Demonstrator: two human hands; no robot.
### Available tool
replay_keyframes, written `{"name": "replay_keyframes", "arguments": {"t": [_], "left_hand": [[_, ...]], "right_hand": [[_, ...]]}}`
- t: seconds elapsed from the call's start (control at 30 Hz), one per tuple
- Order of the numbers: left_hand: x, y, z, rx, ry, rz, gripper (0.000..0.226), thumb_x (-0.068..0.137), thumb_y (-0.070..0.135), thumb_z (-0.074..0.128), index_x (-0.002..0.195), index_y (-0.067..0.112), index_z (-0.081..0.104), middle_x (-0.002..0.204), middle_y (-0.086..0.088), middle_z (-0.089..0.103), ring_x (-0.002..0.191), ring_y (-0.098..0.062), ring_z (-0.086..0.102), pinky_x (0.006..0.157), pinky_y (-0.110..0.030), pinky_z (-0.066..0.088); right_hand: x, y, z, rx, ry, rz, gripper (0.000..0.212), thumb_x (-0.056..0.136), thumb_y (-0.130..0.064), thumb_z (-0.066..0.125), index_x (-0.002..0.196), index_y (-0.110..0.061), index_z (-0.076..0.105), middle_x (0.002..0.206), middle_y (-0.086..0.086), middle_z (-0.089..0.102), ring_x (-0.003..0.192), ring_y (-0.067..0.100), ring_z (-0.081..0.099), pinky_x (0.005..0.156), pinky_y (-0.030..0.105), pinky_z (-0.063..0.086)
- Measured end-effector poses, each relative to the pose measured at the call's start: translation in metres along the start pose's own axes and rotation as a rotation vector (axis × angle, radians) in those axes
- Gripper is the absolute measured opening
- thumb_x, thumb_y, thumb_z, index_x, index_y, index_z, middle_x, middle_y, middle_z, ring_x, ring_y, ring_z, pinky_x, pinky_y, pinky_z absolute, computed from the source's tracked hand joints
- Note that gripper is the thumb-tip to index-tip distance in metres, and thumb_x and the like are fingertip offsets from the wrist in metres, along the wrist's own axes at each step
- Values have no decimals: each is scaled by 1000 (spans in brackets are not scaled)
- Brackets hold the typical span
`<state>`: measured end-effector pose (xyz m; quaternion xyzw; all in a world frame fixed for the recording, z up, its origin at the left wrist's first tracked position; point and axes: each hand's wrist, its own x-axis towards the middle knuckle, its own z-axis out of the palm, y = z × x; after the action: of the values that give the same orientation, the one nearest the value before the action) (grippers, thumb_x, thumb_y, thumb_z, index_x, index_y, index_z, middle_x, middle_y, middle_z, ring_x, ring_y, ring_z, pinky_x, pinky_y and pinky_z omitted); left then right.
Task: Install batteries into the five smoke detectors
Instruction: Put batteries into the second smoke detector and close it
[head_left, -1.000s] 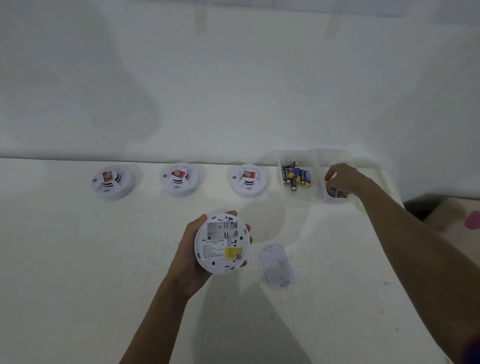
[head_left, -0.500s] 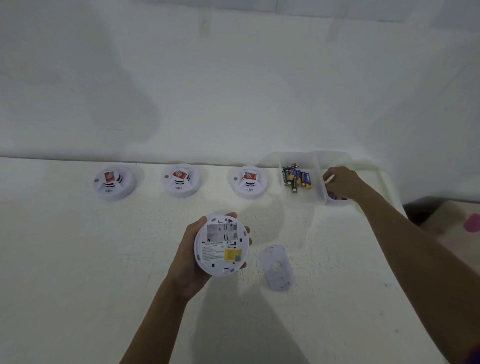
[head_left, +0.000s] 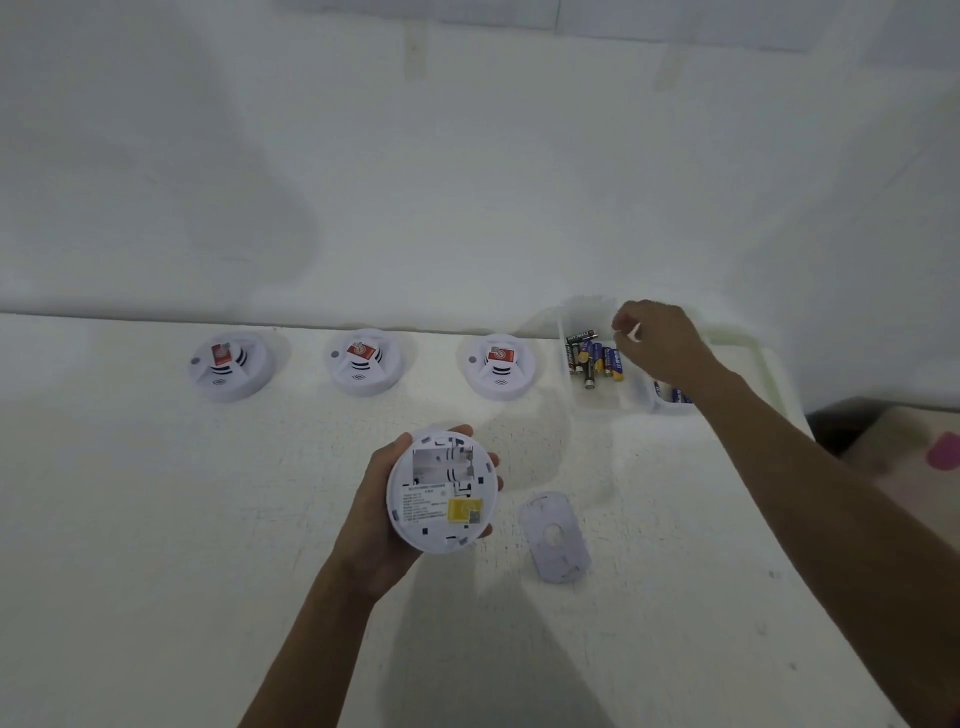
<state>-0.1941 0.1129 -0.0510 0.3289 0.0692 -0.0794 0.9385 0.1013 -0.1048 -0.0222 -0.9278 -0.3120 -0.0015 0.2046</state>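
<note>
The left hand (head_left: 374, 525) grips a round white plastic smoke detector (head_left: 441, 493) above the white desk (head_left: 156, 519), underside up, its battery bay open and bare; the detached white mounting plate (head_left: 555, 538) lies flat just right of it. The right hand (head_left: 662, 343) hovers with curled fingers over a clear plastic divided tray (head_left: 608, 400); whether it holds anything I cannot tell. Loose black and blue batteries (head_left: 592, 356) lie in the tray's left compartment; three more white detectors (head_left: 365, 361) sit in a row along the desk's far edge.
</note>
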Motion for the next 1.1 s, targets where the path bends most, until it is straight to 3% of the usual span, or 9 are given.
{"name": "replay_keyframes", "arguments": {"t": [0.13, 0.23, 0.4, 0.6, 0.67, 0.73, 0.83, 0.97, 1.1], "left_hand": [[1, -1, -8, -12, -14, -16, 58, 79, 53, 64, 126, 17, 60, 126, -17, 60, 114, -35, 58, 89, -51, 49], [1, -2, -12, -17, -15, -12, 59, 78, 53, 65, 125, 17, 61, 126, -17, 60, 113, -36, 59, 88, -51, 50], [0, -2, -14, -36, -21, -21, 61, 78, 52, 65, 127, 17, 59, 127, -18, 59, 113, -36, 59, 87, -50, 50], [1, -4, -23, -119, -39, -91, 57, 94, 44, 46, 140, 10, 42, 138, -23, 47, 124, -41, 48, 97, -55, 42], [0, -3, -22, -127, -14, -86, 57, 96, 44, 42, 141, 10, 40, 139, -23, 46, 125, -40, 46, 99, -54, 41], [-1, -1, -17, -58, 1, -68, 59, 88, 49, 54, 135, 14, 51, 134, -20, 53, 120, -38, 53, 93, -51, 46], [-3, -2, -12, -43, 5, -13, 61, 76, 52, 68, 126, 17, 60, 126, -17, 60, 112, -35, 59, 86, -49, 51], [-4, 1, -6, -9, 11, 18, 61, 73, 54, 69, 123, 18, 63, 124, -16, 62, 111, -34, 60, 85, -48, 52], [-4, 1, -9, -23, 10, 23, 62, 75, 54, 69, 125, 17, 61, 125, -17, 61, 111, -35, 60, 86, -48, 52]], "right_hand": [[2, -12, 14, -99, -190, -55, 5, 83, -11, 62, 87, -10, 61, 86, 4, 64, 77, 20, 56, 68, 29, 44], [0, -19, 24, -154, -301, -62, 22, 80, -15, 66, 90, -14, 47, 85, 2, 53, 75, 21, 48, 55, 26, 33], [-3, -25, 37, -196, -316, -27, 42, 79, -20, 72, 93, -14, 32, 85, 3, 44, 75, 21, 42, 59, 30, 32], [-5, -19, 51, -137, -264, 49, 30, 80, -15, 68, 100, -11, 45, 100, 8, 55, 80, 21, 48, 65, 29, 35], [-5, -17, 54, -113, -265, 50, 37, 81, -13, 67, 114, -10, 51, 108, 8, 57, 87, 23, 52, 69, 28, 37], [-3, -15, 55, -81, -279, 40, 53, 81, -12, 67, 131, -14, 48, 113, 8, 57, 98, 26, 55, 74, 29, 40], [1, -10, 60, -92, -327, 20, 64, 81, -14, 65, 140, -21, 43, 123, 9, 55, 107, 27, 54, 81, 31, 44], [6, -12, 64, -163, -386, 22, 60, 83, -12, 61, 140, -18, 41, 125, 14, 47, 108, 30, 51, 75, 27, 38], [8, -14, 67, -211, -399, 49, 46, 83, -11, 61, 125, -3, 44, 129, 18, 41, 102, 34, 53, 77, 35, 46]]}}
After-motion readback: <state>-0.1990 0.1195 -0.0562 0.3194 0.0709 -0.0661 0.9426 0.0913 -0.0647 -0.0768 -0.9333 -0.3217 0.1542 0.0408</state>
